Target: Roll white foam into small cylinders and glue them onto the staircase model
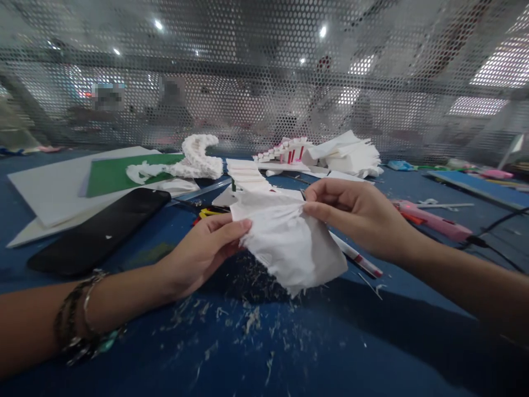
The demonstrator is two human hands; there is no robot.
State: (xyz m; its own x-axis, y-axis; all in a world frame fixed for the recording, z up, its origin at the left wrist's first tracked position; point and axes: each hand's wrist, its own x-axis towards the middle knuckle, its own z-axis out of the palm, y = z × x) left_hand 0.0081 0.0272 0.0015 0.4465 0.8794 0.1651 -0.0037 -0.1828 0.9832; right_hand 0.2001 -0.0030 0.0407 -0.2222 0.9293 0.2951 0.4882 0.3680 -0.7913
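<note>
Between my two hands a crumpled white tissue [289,237] is held up over the table, its torn lower edge hanging free. My left hand [202,248] pinches its left edge between thumb and fingers. At the upper right, my right hand [351,212] grips the tissue with thumb and fingertips. Just behind it stands a pleated strip of white paper [248,175], partly hidden by the tissue. Below my right hand lies a white stick with red marks [357,256]. Something with yellow and red handles [210,212] shows behind my left hand.
A black phone [103,229] lies at left beside white sheets and a green sheet [107,176]. Behind are a textured white curved piece [200,157], a small white-and-red stair model [285,151] and a tissue stack [351,154]. A pink glue gun [438,220] rests at right. Scraps litter the blue table [206,353].
</note>
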